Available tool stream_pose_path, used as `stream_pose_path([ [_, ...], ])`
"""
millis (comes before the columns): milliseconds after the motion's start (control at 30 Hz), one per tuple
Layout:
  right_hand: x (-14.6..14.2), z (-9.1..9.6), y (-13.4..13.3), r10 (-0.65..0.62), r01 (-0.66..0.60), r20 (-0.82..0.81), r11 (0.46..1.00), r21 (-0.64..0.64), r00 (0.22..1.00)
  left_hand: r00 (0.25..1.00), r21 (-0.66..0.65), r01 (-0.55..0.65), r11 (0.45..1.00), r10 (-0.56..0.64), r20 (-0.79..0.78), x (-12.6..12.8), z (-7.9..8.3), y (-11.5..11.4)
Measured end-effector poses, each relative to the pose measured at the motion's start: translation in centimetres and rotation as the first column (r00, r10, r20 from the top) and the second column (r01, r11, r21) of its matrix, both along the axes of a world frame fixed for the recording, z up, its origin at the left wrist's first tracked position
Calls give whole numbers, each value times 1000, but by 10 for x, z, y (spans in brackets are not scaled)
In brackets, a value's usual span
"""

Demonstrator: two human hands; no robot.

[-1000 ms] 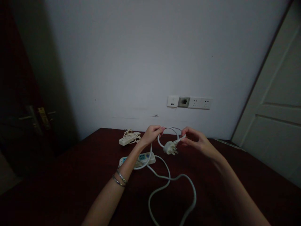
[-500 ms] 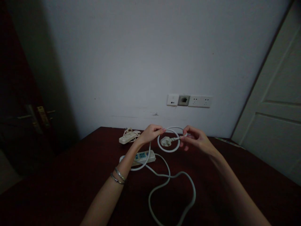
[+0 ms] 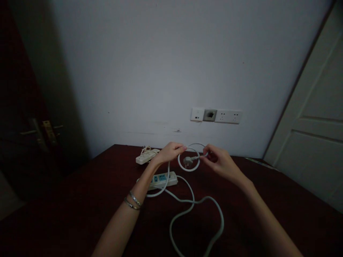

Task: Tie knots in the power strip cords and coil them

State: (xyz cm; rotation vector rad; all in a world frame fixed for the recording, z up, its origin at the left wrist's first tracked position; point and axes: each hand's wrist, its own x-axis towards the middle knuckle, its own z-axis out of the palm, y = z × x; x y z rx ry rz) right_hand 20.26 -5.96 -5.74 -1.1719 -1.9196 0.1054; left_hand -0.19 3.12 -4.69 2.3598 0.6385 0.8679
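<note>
My left hand (image 3: 169, 152) pinches a white power cable (image 3: 195, 202) above a dark red table (image 3: 80, 200). My right hand (image 3: 218, 161) pinches the same cable just behind its white plug (image 3: 187, 161). Between the two hands the cable forms a small closed loop, and the plug hangs inside it. The rest of the cable runs down from my left hand in loose curves over the table to a white power strip with blue sockets (image 3: 162, 179). Two bracelets sit on my left wrist.
A second white power strip with its cord bundled (image 3: 146, 156) lies at the table's far edge. Wall sockets (image 3: 216, 116) sit above the table. A white door (image 3: 316, 125) stands at the right, a dark door with a brass handle (image 3: 40, 132) at the left.
The loop between my hands has tightened and become smaller. The plug has swung from hanging below the loop to lying inside it, and my right hand has moved slightly left.
</note>
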Motion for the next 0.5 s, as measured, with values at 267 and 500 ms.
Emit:
stream_pose_path([
  [267, -1, -3, 7, 24, -33, -181, 998, -45, 983, 962, -318, 153, 936, -68, 264, 2, -11, 4],
  [500, 2, -2, 10, 137, -151, -266, 988, -32, 954, 895, -405, 283, 870, -88, 436, 12, -18, 3],
])
